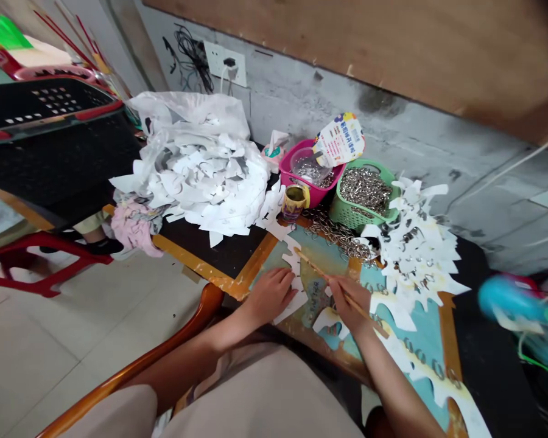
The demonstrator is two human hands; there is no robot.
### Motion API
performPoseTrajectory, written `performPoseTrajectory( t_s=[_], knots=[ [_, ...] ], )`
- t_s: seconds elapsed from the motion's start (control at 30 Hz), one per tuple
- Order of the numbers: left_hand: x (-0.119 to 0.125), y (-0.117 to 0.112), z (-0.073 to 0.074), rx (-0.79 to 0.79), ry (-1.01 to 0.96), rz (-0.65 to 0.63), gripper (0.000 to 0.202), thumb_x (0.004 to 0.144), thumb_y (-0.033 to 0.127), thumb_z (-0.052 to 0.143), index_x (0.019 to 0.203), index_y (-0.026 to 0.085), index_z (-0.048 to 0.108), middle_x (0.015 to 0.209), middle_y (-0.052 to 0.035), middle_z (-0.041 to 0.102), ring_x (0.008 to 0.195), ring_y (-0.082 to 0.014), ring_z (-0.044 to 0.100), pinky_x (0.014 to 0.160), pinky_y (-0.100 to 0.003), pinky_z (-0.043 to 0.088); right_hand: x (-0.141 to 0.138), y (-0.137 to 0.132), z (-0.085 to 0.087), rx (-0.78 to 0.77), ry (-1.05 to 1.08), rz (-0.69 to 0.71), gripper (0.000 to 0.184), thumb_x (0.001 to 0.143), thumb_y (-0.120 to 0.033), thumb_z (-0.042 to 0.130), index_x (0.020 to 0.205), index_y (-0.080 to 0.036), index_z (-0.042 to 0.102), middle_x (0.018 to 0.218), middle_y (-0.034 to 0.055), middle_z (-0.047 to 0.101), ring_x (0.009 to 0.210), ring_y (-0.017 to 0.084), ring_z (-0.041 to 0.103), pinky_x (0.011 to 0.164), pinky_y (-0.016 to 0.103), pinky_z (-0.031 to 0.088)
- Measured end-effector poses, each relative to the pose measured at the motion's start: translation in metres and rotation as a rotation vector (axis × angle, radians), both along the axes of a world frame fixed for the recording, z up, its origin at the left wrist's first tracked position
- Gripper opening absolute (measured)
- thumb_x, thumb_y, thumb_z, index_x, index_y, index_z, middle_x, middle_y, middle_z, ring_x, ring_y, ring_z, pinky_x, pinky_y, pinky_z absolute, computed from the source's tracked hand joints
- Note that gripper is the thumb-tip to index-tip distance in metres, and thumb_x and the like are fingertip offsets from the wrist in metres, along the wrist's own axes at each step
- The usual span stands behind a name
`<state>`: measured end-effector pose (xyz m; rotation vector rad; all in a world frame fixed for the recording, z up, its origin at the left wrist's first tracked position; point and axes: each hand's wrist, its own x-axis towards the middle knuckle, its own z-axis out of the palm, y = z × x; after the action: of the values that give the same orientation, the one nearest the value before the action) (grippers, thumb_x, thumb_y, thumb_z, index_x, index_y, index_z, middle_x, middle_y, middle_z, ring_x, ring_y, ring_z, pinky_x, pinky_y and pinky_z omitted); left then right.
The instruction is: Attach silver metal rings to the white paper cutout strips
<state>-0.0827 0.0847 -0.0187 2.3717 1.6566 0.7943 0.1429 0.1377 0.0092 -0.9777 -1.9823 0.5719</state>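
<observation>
My right hand (349, 301) is closed around a thin wooden stick (317, 266), whose far tip reaches over a strip of white cut-out paper (293, 258). On the lower part of that strip rests my left hand (270, 296), fingers extended and lying on the paper with no grip visible. A small cup (294, 204) with a dark inside stands at the strip's far end. Beside my right wrist, white cut-outs (399, 350) with yellowish edges carry metal rings (437, 368) in a row. Another cut-out piece (326, 319) lies below my right hand, partly hidden.
A large heap of white cut-outs (201, 176) covers the table's left. Behind stand a pink basket (317, 194) and a green basket (356, 216) of metal pieces, with loose rings (338, 236) in front. More cut-outs (415, 243) pile up at right. A chair armrest (210, 301) borders my left.
</observation>
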Motion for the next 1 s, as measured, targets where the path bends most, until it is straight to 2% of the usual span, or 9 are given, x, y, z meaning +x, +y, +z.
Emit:
performPoseTrajectory(
  t_s=[0.13,0.3,0.4,0.57,0.7,0.87,0.93,1.0],
  knots=[
    [0.000,-0.006,-0.012,-0.019,0.025,0.003,0.030,0.095,0.033,0.057,0.118,0.014,0.057,0.125,-0.0172,0.066,0.117,-0.0294,0.062,0.108,-0.051,0.044,-0.006,-0.021,-0.008,0.188,-0.122,0.047,0.023,0.091,-0.012,0.057,0.106,-0.019,0.073,0.095,0.0092,0.076,0.085,0.019,0.073,0.077,0.031,0.062],
    [0.001,-0.012,-0.019,-0.020,0.026,0.025,0.034,0.096,0.035,0.054,0.122,0.013,0.054,0.129,-0.0163,0.064,0.126,-0.0289,0.057,0.116,-0.053,0.033,-0.001,-0.051,-0.026,0.337,-0.235,0.044,0.043,0.086,-0.006,0.060,0.128,-0.017,0.064,0.104,0.0128,0.075,0.090,0.022,0.074,0.080,0.034,0.064],
    [0.001,-0.013,-0.018,-0.036,0.040,0.036,0.041,0.093,0.032,0.054,0.128,0.012,0.050,0.127,-0.0156,0.065,0.129,-0.0301,0.053,0.118,-0.053,0.030,0.007,-0.066,-0.032,0.371,-0.249,0.086,0.053,0.085,-0.004,0.061,0.136,-0.019,0.058,0.105,0.0128,0.074,0.091,0.023,0.073,0.080,0.035,0.064],
    [0.002,-0.015,-0.015,-0.070,0.071,0.071,0.054,0.085,0.026,0.055,0.135,0.009,0.045,0.127,-0.0170,0.063,0.128,-0.0289,0.053,0.119,-0.049,0.028,0.025,-0.083,-0.036,0.345,-0.370,0.206,0.065,0.086,-0.001,0.057,0.148,-0.019,0.046,0.114,0.0145,0.071,0.105,0.026,0.070,0.087,0.037,0.063],
    [0.004,-0.016,-0.014,-0.097,0.073,0.087,0.055,0.084,0.027,0.054,0.135,0.008,0.044,0.129,-0.0183,0.062,0.126,-0.0277,0.055,0.119,-0.047,0.029,0.041,-0.095,-0.038,0.355,-0.491,0.277,0.064,0.089,-0.002,0.053,0.150,-0.019,0.042,0.123,0.0142,0.068,0.117,0.027,0.065,0.093,0.042,0.061],
    [0.005,-0.017,-0.014,-0.116,0.069,0.096,0.055,0.084,0.028,0.053,0.135,0.009,0.043,0.130,-0.0180,0.062,0.126,-0.0264,0.055,0.120,-0.046,0.027,0.053,-0.105,-0.025,0.336,-0.613,0.407,0.048,0.092,-0.005,0.052,0.140,-0.014,0.054,0.132,0.0148,0.065,0.124,0.029,0.061,0.097,0.044,0.059],
    [0.005,-0.017,-0.014,-0.114,0.075,0.097,0.056,0.083,0.027,0.052,0.136,0.009,0.042,0.131,-0.0175,0.062,0.127,-0.0264,0.055,0.120,-0.047,0.026,0.056,-0.106,-0.011,0.321,-0.585,0.452,0.045,0.092,-0.005,0.053,0.135,-0.013,0.058,0.129,0.0153,0.067,0.122,0.029,0.062,0.096,0.043,0.060],
    [0.005,-0.018,-0.015,-0.109,0.080,0.096,0.058,0.082,0.025,0.052,0.137,0.009,0.041,0.131,-0.0172,0.061,0.127,-0.0266,0.054,0.121,-0.047,0.025,0.061,-0.103,0.009,0.263,-0.537,0.514,0.043,0.091,-0.005,0.053,0.133,-0.013,0.060,0.126,0.0152,0.068,0.121,0.028,0.063,0.096,0.042,0.060]
  ],
)
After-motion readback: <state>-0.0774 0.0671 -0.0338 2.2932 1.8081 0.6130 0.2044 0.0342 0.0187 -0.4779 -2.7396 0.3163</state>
